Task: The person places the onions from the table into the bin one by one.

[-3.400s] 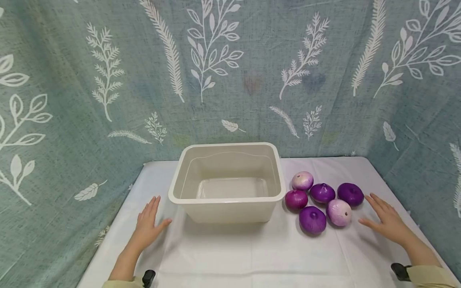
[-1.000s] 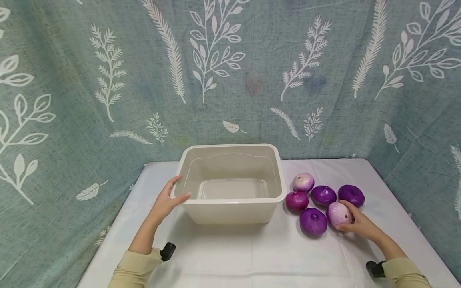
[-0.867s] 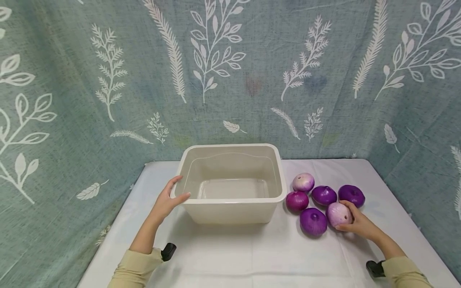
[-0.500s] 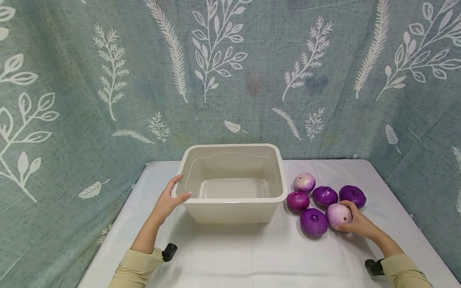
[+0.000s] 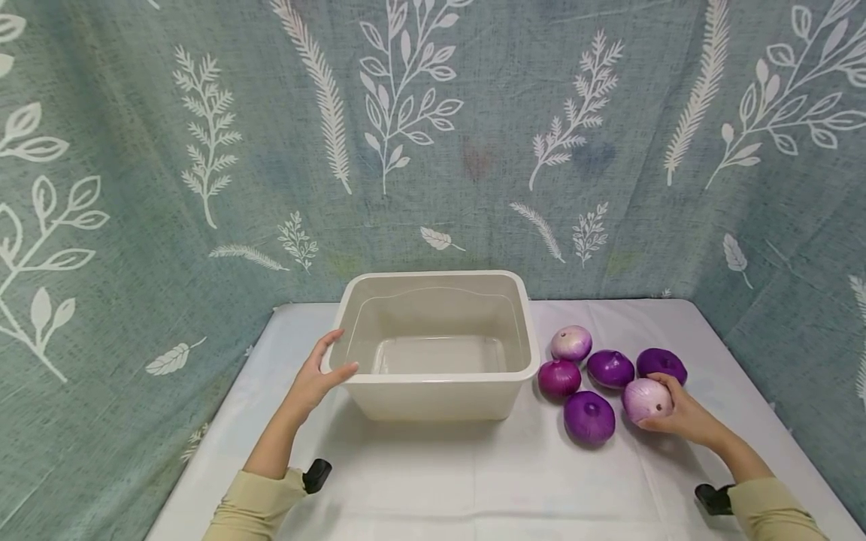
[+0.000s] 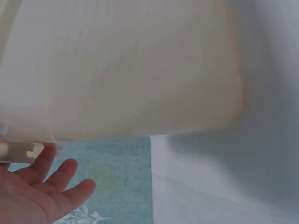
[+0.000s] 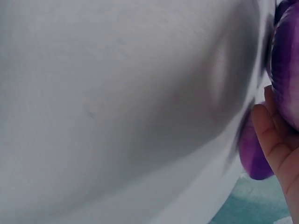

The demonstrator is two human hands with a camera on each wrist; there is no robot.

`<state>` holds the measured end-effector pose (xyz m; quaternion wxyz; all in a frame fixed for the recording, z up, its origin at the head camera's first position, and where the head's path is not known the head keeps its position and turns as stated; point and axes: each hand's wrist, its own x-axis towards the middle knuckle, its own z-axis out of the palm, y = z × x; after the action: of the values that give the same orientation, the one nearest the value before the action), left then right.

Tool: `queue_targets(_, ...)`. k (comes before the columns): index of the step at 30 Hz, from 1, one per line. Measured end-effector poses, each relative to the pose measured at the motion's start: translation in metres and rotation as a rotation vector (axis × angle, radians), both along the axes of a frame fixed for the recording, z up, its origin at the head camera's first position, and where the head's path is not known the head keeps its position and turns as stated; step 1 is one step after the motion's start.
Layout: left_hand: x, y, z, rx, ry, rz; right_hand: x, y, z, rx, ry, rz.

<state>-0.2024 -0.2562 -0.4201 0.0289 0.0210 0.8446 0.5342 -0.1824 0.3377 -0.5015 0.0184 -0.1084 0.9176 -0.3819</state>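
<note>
The right hand [image 5: 683, 415] curled its fingers round a pale onion [image 5: 647, 400], at 4 o'clock on the table [image 5: 473, 481]. The left hand [image 5: 313, 379] held the beige bin's [image 5: 433, 406] rim at 9 o'clock, thumb over the edge. White cloth covered the table; a leaf-printed teal curtain [image 5: 433, 135] hung behind it.

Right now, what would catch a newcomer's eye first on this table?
The cluster of purple onions on the white cloth, right of the cream tub, stands out first. The right hand grips the pale onion at the cluster's near right edge. The left hand holds the tub's left rim.
</note>
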Motion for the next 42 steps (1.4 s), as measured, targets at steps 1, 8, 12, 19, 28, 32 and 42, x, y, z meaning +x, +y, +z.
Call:
queue_targets(1,0.0,0.0,0.0,0.002,0.0,0.0,0.0,0.001,0.002,0.002,0.001,0.003)
queue_targets(8,0.0,0.0,-0.002,0.009,0.005,0.005,-0.002,0.003,0.018,-0.008,-0.029,0.006)
queue_targets(12,0.0,-0.001,-0.003,0.013,0.008,0.006,-0.003,0.003,0.029,-0.02,-0.054,0.0)
queue_targets(19,0.001,-0.001,-0.001,0.01,-0.002,0.007,-0.012,0.003,0.056,-0.002,-0.041,0.014)
queue_targets(28,0.0,-0.002,-0.002,0.02,-0.003,0.009,-0.031,-0.003,0.093,0.022,-0.034,0.039)
queue_targets(32,0.0,-0.001,-0.003,0.02,-0.008,0.011,-0.04,-0.01,0.11,0.007,-0.046,0.065)
queue_targets(42,0.002,0.003,0.007,0.036,-0.022,0.009,-0.059,-0.033,0.145,0.053,-0.047,0.089)
